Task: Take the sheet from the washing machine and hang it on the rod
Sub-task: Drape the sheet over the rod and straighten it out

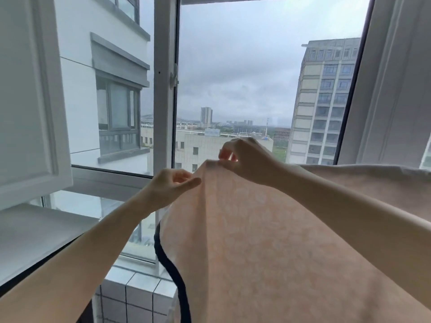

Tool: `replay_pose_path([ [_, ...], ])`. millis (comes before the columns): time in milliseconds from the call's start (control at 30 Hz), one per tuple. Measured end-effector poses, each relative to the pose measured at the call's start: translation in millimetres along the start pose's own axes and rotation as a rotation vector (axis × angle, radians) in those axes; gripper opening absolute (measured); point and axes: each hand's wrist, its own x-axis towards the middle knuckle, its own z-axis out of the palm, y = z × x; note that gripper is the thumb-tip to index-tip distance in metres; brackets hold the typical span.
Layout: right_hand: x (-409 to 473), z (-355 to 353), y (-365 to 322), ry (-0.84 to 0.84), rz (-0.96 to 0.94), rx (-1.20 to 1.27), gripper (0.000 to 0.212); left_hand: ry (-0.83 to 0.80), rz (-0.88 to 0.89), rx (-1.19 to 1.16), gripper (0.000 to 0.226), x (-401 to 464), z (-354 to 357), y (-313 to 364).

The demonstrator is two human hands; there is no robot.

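**Sheet held up at the window, both hands on its top edge**

Your left hand (171,184) is raised in front of the window (245,78). Its grip is closed: thumb and curled fingers pinch the left side of the sheet's upper edge.

Your right hand (247,159) sits a little higher and just to the right of the left one. Its grip is also closed, with the fingertips pinching the top fold of the sheet. The two hands are near each other but not touching.

The sheet (268,241) is pale peach with a faint lighter pattern. It peaks between your two pinch points and falls away towards you, filling the lower right of the view. Its upper edge runs off to the right behind your right forearm, roughly level, towards the right border. A dark trim (173,271) curves down along the sheet's left edge. What carries the right part of the sheet is hidden by the cloth itself, so you cannot tell from this view whether it lies over anything.

Behind the sheet: a white window frame (164,89) stands upright between two panes, a white casement (30,101) is swung inward on the left, and a tiled ledge (137,292) sits below the glass. Tall buildings and a grey sky show outside.
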Motion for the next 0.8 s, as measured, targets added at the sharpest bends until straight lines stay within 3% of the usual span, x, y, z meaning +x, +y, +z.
replay_pose_path([
  [133, -21.3, -13.5, 19.9, -0.012, 0.064, 0.023, 0.014, 0.117, 0.062, 0.017, 0.003, 8.4, 4.6, 5.8],
  [433, -19.0, -2.2, 15.2, 0.089, 0.052, 0.076, 0.004, 0.377, 0.052, -0.024, 0.004, 15.0, -17.3, 3.9],
  [633, 9.7, 6.4, -8.9, 0.136, 0.03, 0.025, 0.009, 0.551, -0.002, -0.061, 0.011, 4.7, -32.2, -2.1],
  [700, 20.3, 10.9, -19.9, 0.141, 0.017, 0.023, 0.01, 0.55, 0.002, -0.059, 0.007, 1.0, -39.7, -5.9],
  [800, 27.2, 21.7, -32.2, 0.109, -0.016, 0.001, 0.011, 0.357, -0.025, -0.03, 0.019, -6.1, -41.7, -11.9],
])
